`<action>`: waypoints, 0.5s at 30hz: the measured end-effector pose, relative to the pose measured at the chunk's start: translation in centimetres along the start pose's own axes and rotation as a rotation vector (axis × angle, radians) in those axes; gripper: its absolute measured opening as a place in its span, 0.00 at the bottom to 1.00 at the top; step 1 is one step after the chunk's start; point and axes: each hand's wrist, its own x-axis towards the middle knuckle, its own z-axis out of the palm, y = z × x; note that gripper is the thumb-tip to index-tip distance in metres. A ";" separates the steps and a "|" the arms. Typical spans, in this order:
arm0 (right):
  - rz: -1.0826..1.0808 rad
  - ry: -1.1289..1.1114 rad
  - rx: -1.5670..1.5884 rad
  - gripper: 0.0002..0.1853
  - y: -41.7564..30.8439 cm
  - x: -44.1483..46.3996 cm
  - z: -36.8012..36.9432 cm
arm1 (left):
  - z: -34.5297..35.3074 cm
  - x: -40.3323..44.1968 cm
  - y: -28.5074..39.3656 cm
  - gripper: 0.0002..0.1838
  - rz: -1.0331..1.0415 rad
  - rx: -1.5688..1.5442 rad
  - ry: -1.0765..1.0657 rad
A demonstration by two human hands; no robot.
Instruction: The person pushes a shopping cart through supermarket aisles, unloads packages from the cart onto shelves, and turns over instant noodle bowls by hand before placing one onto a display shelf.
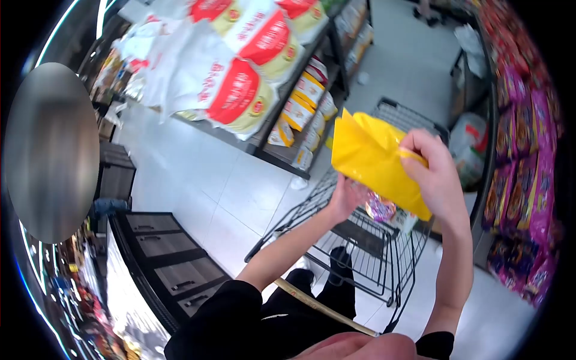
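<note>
Pinching the glossy, creased yellow plastic packet (373,153) by its right edge, the right hand (435,171) holds it above the black wire shopping cart (360,239). The left hand (345,199) is near its lower edge, finger closure unclear. It looks light, pliable and slightly slippery, best gripped by opposite edges.

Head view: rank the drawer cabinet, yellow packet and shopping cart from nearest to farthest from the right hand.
1. Yellow packet: gripped in the right hand.
2. Shopping cart: just below the hands.
3. Drawer cabinet: off to the person's left.
</note>
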 end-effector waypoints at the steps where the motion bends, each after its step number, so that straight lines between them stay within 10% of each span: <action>1: -0.050 -0.058 0.046 0.03 -2.6 0.1 0.7 | 0.7 -2.1 1.2 0.42 0.040 -0.049 -0.050; 10: 0.008 -0.709 0.692 0.06 -21.9 -1.9 15.8 | -2.8 -27.3 11.4 0.44 0.725 0.095 -0.088; 15: -0.062 -1.068 0.428 0.05 -32.0 -4.8 28.9 | -14.0 -43.2 10.8 0.58 0.635 -0.307 0.068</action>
